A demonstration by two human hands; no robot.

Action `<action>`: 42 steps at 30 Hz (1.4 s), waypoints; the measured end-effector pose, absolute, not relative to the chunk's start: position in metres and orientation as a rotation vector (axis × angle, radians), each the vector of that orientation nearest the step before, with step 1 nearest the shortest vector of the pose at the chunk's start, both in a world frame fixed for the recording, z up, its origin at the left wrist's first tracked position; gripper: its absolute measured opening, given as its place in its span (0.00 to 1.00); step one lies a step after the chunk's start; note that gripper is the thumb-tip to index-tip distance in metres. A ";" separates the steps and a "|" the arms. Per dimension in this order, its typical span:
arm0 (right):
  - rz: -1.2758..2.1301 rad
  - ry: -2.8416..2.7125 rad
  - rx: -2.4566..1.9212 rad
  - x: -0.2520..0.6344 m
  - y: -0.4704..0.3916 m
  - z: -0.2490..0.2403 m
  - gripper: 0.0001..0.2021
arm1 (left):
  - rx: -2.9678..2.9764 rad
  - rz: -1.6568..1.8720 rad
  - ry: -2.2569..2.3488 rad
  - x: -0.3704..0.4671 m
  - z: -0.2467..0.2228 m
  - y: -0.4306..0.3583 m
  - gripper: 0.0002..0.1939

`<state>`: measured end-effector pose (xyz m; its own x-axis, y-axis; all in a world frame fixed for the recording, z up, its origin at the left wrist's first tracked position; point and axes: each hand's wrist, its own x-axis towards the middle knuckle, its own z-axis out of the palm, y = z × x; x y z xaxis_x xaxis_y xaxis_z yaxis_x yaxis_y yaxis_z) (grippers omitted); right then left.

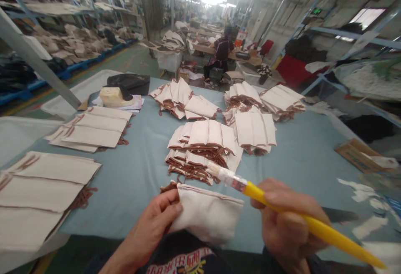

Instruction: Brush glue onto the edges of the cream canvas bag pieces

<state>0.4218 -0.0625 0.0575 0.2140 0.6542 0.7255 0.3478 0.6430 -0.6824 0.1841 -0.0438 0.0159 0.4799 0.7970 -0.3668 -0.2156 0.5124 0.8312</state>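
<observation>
My left hand (163,213) pinches the left end of a cream cloth pouch (208,213) with brown trim at its corner. The pouch hangs over the near edge of the table, in front of my chest. In my right hand (286,219) is a yellow-handled paintbrush (257,192), gripped by the handle. Its pale bristles point up and left, and clear wrapping covers the part below them. The brush tip appears above the pouch; I cannot tell if they touch. Just beyond lies a stack of cream pouches (206,134) with brown edges.
On the blue-green table (140,190), flat cream pieces (37,182) lie at left and more pouch piles (255,130) behind. A yellow block (111,97) sits near a black bag (131,84). White scraps (369,226) and a cardboard box (360,155) are at right. A person (222,50) sits farther back.
</observation>
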 end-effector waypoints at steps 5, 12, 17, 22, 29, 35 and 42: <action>0.483 -1.192 -1.065 0.405 -0.065 0.061 0.12 | 1.723 0.977 1.018 0.178 0.011 -0.045 0.14; 0.542 -1.341 -1.175 0.385 -0.068 0.055 0.13 | 2.437 1.235 0.920 0.169 0.001 -0.044 0.16; 0.424 -1.595 -1.104 0.377 -0.079 0.058 0.09 | 2.484 1.215 0.946 0.161 0.006 -0.042 0.15; 0.273 -1.817 -0.849 0.370 -0.076 0.056 0.07 | 2.381 1.224 0.974 0.161 0.002 -0.046 0.15; 0.236 -2.083 -0.747 0.369 -0.073 0.060 0.05 | 2.368 1.169 0.932 0.160 -0.003 -0.050 0.15; 0.662 -1.528 -0.874 0.364 -0.075 0.033 0.13 | 2.335 1.224 0.962 0.159 -0.003 -0.053 0.16; 0.930 -1.034 -1.060 0.359 -0.064 0.029 0.21 | 2.351 1.249 0.976 0.163 0.001 -0.053 0.17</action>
